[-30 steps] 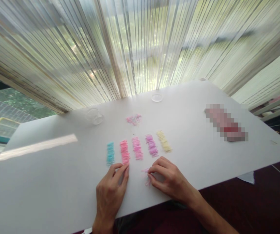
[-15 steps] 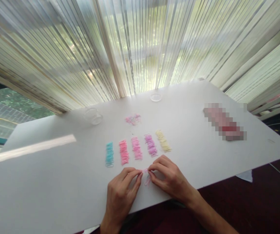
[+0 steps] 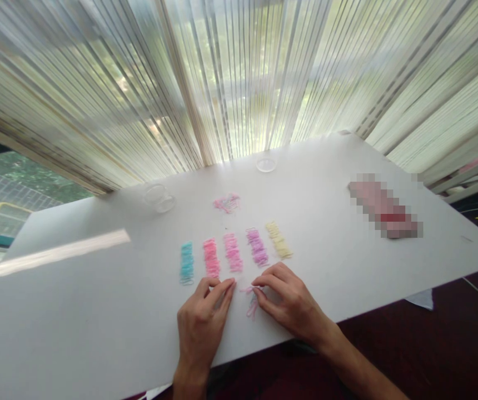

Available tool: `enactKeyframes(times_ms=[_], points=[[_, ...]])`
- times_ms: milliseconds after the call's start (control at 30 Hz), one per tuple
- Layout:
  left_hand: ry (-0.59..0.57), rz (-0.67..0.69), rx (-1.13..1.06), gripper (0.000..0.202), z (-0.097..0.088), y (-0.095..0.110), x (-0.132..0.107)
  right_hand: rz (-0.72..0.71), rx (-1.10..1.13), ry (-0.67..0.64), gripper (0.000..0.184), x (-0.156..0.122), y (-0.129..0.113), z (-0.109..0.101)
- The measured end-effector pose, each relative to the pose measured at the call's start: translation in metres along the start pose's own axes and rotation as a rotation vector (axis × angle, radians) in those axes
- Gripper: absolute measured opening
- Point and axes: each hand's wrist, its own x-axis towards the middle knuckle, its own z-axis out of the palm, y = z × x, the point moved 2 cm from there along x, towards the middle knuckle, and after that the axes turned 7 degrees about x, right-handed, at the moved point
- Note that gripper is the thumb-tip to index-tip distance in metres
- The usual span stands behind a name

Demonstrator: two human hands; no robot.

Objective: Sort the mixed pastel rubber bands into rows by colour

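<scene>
My left hand (image 3: 203,316) has thumb and index finger pinched together just below the light-pink row (image 3: 233,253); whatever sits between the tips is too small to make out. Pinched in my right hand (image 3: 287,297) is a small pink loop (image 3: 246,289), its end poking out toward the left. Under those fingertips lie a few loose pink and teal loops (image 3: 252,309). Beyond my hands are rows of similar thin loops: teal (image 3: 187,263), coral pink (image 3: 211,258), purple (image 3: 257,247) and pale yellow (image 3: 278,240).
A mixed heap of loops (image 3: 227,203) lies farther back on the white table (image 3: 89,311). Clear round dishes or lids (image 3: 159,199) stand at the back left, and another clear lid (image 3: 266,165) is near the curtain (image 3: 239,78). A blurred-out pinkish object (image 3: 383,208) lies at right.
My left hand has drawn away from my right, leftward and slightly up toward the light-pink row. My right hand stays nearly in place, with the pink loop showing at its fingertips.
</scene>
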Motion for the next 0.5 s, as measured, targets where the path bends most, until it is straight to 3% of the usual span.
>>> enactKeyframes(times_ms=[500], points=[[-0.022, -0.071, 0.023, 0.026, 0.0001, -0.0005, 0.003, 0.026, 0.037, -0.041, 0.011, -0.0025, -0.0012, -0.0007]])
